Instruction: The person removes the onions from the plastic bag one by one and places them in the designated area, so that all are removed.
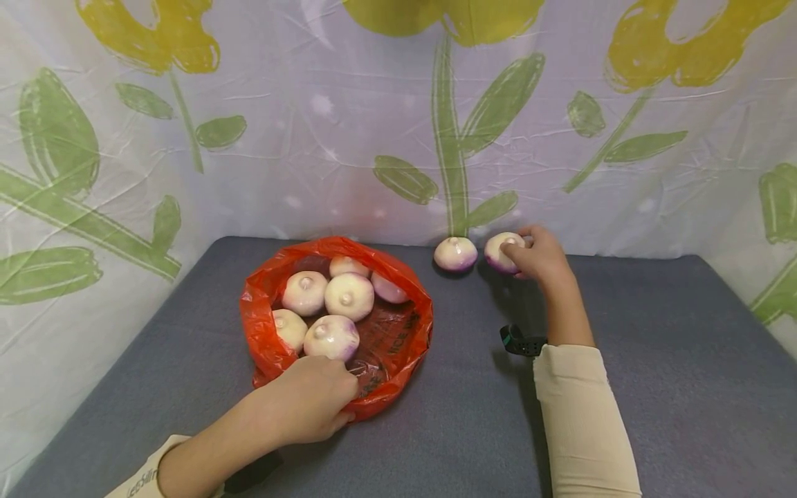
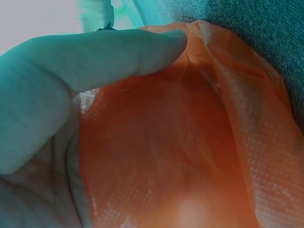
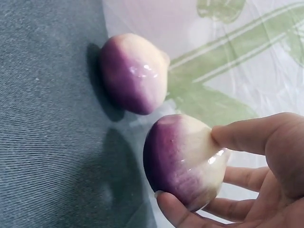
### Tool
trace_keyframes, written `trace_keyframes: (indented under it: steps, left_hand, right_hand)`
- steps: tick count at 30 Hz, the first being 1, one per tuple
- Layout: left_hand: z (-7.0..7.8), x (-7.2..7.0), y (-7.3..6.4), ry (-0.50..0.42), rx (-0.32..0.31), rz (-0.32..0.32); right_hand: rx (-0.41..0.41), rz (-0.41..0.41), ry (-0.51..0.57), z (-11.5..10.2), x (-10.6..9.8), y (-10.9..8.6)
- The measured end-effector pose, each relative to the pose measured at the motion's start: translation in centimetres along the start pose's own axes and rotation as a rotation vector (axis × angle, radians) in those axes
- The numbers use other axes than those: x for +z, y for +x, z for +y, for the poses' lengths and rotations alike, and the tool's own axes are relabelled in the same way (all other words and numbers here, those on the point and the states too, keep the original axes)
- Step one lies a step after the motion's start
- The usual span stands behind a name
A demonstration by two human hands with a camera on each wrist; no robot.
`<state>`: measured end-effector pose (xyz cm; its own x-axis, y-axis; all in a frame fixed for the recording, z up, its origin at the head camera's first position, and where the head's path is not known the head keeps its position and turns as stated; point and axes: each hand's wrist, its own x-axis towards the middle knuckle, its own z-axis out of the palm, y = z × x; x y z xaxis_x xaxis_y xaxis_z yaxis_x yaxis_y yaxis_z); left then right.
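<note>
In the head view, my right hand (image 1: 540, 257) holds a glossy purple-and-white onion (image 1: 500, 250) at the back of the table. In the right wrist view, its thumb and fingers pinch the pale side of that onion (image 3: 183, 164), and a shadow falls on the cloth beside it. A second onion (image 1: 456, 254) rests on the table just to its left. My left hand (image 1: 314, 400) grips the near rim of a red plastic bag (image 1: 418, 290). Several onions (image 1: 349, 296) lie inside, mostly at the bag's left and back. The left wrist view shows the thumb against the bag's film (image 2: 161, 142).
A dark blue-grey cloth (image 1: 473, 429) covers the table. Behind it hangs a pale curtain (image 1: 299, 173) printed with yellow flowers and green leaves, close to the table's back edge. A dark strap (image 1: 521, 342) shows at the right wrist.
</note>
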<state>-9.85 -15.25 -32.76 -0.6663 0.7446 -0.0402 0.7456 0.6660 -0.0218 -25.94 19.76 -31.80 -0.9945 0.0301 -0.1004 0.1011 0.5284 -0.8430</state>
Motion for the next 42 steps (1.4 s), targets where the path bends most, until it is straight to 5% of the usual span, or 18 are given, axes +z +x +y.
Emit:
trace_keyframes:
  steps: [7, 15, 26, 35, 42]
  left_hand:
    - [0.0, 0.0, 0.0, -0.005, 0.003, 0.002]
    - [0.0, 0.0, 0.0, 0.005, 0.004, 0.011]
    - [0.1, 0.0, 0.0, -0.001, -0.001, -0.002]
    - [0.0, 0.1, 0.0, -0.008, 0.001, -0.006]
    - [0.0, 0.2, 0.0, -0.009, -0.003, -0.007]
  right_hand:
    - [0.006, -0.017, -0.006, 0.6, 0.5, 0.5]
    - [-0.124, -0.084, -0.28, 0.9, 0.7, 0.8]
    - [-0.105, -0.067, -0.294, 0.5, 0.5, 0.5]
    - [-0.233, -0.022, -0.346, -3.2, 1.0, -0.7]
    - [-0.425, -0.056, -0.321, -6.8, 4.5, -2.7]
